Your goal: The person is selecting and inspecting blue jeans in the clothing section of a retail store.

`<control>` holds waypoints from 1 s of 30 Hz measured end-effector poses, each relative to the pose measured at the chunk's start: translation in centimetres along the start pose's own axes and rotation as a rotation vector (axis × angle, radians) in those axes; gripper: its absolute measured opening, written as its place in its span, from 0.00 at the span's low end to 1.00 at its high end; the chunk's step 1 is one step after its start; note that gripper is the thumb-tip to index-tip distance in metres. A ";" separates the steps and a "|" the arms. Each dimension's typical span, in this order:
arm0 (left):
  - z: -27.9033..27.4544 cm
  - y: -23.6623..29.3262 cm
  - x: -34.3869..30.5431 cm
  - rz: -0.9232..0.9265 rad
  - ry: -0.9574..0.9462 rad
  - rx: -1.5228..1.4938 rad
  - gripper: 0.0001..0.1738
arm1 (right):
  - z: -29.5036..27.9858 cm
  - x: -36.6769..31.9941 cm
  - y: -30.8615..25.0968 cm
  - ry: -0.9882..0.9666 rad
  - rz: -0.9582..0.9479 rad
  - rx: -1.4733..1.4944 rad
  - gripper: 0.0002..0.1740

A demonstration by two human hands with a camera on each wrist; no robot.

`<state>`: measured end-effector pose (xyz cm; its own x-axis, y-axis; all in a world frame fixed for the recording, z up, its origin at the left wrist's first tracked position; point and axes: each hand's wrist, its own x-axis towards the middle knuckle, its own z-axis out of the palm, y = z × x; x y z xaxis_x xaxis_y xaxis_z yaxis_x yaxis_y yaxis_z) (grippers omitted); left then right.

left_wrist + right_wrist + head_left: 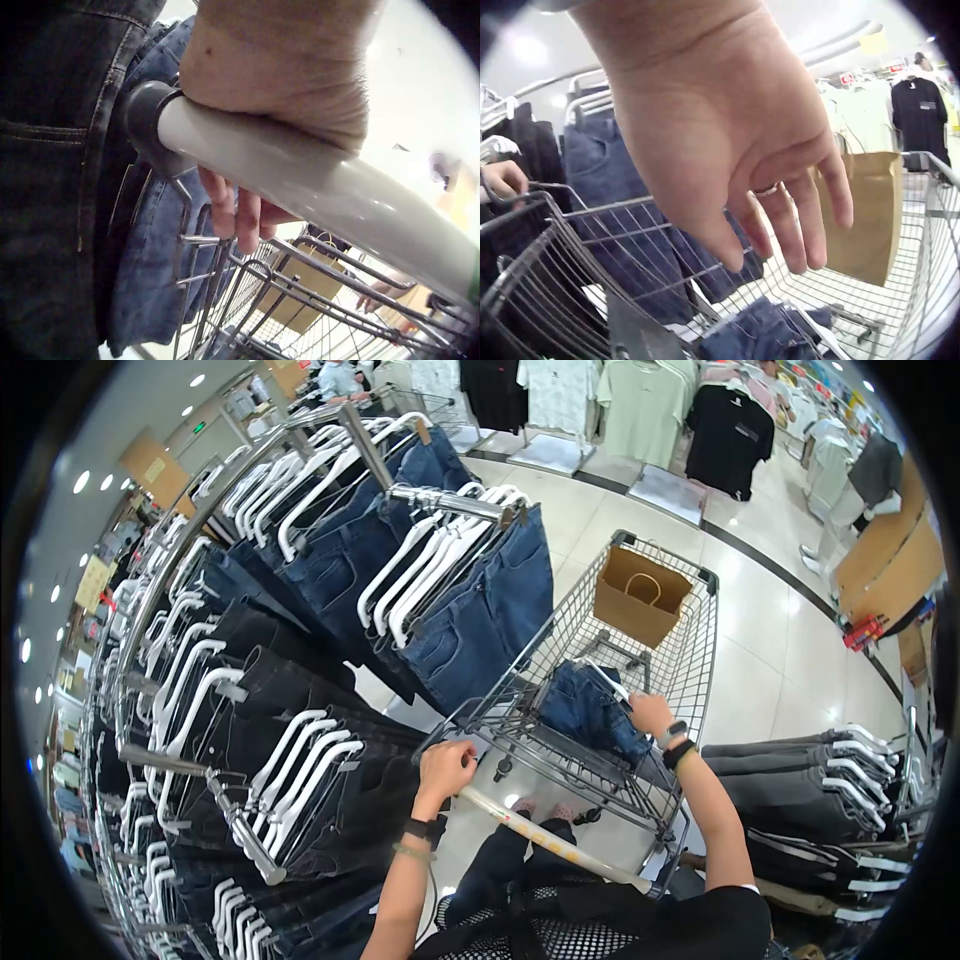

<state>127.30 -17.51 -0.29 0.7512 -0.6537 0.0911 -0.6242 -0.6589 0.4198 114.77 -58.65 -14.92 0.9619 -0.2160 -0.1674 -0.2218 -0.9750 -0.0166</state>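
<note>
My left hand rests its heel on the pale handle of a metal shopping cart. Its fingers droop loosely over the handle's far side. Above the cart basket hangs my right hand, fingers relaxed and spread a little, with nothing between them in the right wrist view. Below it a pair of blue jeans lies bunched in the cart, with a white hanger at the top near my fingertips. A brown paper bag with a twisted handle stands at the cart's far end.
A metal rack of blue jeans and black trousers on white hangers lines my left. Grey trousers hang close on the right. Farther ahead, beyond tiled floor, T-shirts hang above low white platforms.
</note>
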 end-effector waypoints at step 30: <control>0.9 -1.6 -8.0 0.300 0.082 -0.034 0.08 | -9.7 -25.0 -34.5 0.387 0.126 -0.108 0.24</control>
<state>122.06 -11.57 -2.51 0.5503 -0.7838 0.2878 -0.8142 -0.4275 0.3928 99.88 -20.08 -0.61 0.9220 -0.3173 0.2217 -0.3429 -0.9353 0.0873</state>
